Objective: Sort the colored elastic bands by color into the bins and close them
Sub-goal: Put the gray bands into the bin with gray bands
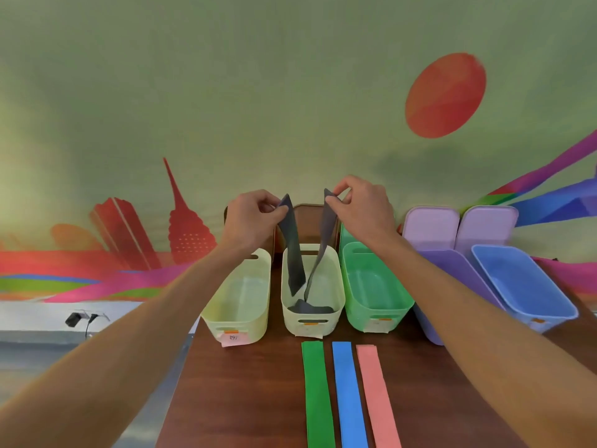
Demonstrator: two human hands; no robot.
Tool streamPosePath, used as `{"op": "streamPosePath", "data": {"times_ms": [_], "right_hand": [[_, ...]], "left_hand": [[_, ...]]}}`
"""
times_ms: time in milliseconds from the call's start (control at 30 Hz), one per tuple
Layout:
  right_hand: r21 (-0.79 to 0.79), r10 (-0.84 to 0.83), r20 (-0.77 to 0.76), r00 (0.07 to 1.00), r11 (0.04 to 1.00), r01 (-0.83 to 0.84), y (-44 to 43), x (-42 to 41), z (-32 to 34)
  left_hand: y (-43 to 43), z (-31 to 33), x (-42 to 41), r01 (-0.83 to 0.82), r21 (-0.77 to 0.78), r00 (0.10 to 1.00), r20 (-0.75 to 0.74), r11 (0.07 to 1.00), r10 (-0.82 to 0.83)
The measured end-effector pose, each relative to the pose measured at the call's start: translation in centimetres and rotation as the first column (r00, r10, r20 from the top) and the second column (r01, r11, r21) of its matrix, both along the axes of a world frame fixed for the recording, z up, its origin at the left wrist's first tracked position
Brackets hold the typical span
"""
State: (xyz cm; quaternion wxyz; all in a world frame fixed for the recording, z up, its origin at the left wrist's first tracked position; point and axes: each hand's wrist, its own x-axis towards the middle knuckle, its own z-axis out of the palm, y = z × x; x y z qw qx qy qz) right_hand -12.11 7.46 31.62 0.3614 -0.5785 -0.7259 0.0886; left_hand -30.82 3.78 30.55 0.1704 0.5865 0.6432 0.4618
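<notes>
Green band [318,396] up front; left grip [248,221] and right grip [361,208] both pinching grey band [292,250] above cream bin [311,323].

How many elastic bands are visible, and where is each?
4. Green band, blue band and pink band lie side by side on the table; grey band, pinched by left hand and right hand, hangs into the cream bin. Stacked ones may be hidden.

Grey band [292,253] hangs into cream bin [310,323]; green band [317,396], blue band [350,396], pink band [376,396] lie flat.
</notes>
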Motion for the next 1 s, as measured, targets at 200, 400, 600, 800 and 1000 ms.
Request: {"op": "streamPosePath", "data": {"times_ms": [200,400,600,800,1000], "right_hand": [[-0.084,0.074,-0.015,0.997,0.994,-0.075,3.4,0.6,-3.9],[-0.203,0.147,-0.023,0.989,0.968,-0.148,6.6,1.8,-9.7],[-0.416,0.205,-0.002,0.979,0.890,-0.187,8.5,3.7,-15.2],[-0.574,0.362,0.070,0.930,0.777,-0.259,8.9,5.0,-18.5],[-0.632,0.384,0.051,0.922,0.727,-0.268,6.1,4.4,-20.3]], "left_hand": [[3.3,-2.8,1.5,0.007,-0.081,1.000,0.007,0.997,-0.006],[6.3,-8.1,2.7,-0.016,-0.211,0.998,-0.058,0.977,0.004],[8.9,-13.2,4.1,-0.071,-0.404,0.997,-0.050,0.912,0.056],[8.1,-16.9,4.2,0.033,-0.625,0.984,0.157,0.780,0.084],[5.5,-18.1,2.9,0.109,-0.665,0.981,0.190,0.739,0.027]]}}
